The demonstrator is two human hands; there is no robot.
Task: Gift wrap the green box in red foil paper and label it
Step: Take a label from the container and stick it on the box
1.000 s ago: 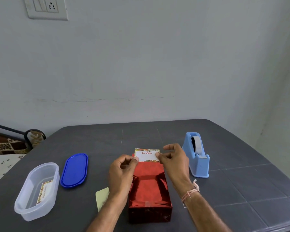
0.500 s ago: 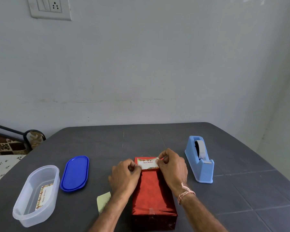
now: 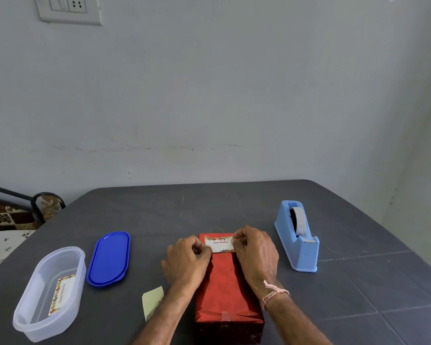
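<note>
On the table [image 3: 358,282], your red foil box [image 3: 224,282] is all wrapped & taped. Your L hand [image 3: 187,262] & R hand [image 3: 255,252] each pinch one end of the label [image 3: 219,244] at the box's far end. Maybe it's not stuck yet; press it flat.

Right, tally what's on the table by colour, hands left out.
Red: 1, the wrapped box
Blue: 2, the lid and the tape dispenser
Clear: 1, the container
White printed: 2, the Best Wishes label and the spare label in the container
Pale yellow: 1, the paper slip
Total: 7
</note>
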